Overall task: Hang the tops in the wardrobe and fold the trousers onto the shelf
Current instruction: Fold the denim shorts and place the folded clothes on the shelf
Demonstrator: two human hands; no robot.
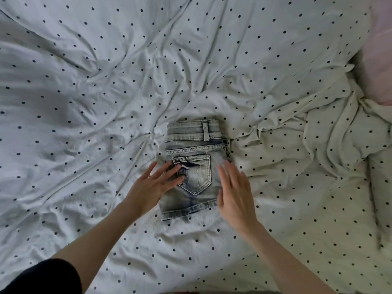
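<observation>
A pair of faded light-blue denim trousers (pixel 196 145) lies folded into a compact rectangle on the bed, waistband away from me and a back pocket facing up. My left hand (pixel 152 185) lies flat with spread, straight fingers on the left side of the fold, fingertips at the pocket's edge. At the fold's right edge, my right hand (pixel 235 192) has its fingers straight and together; it looks slightly blurred. Neither hand grips the cloth.
The trousers lie on a crumpled white duvet with small dark dots (pixel 95 92) that fills nearly the whole view. A pale pink pillow (pixel 379 60) shows at the right edge. No wardrobe, shelf or tops are in view.
</observation>
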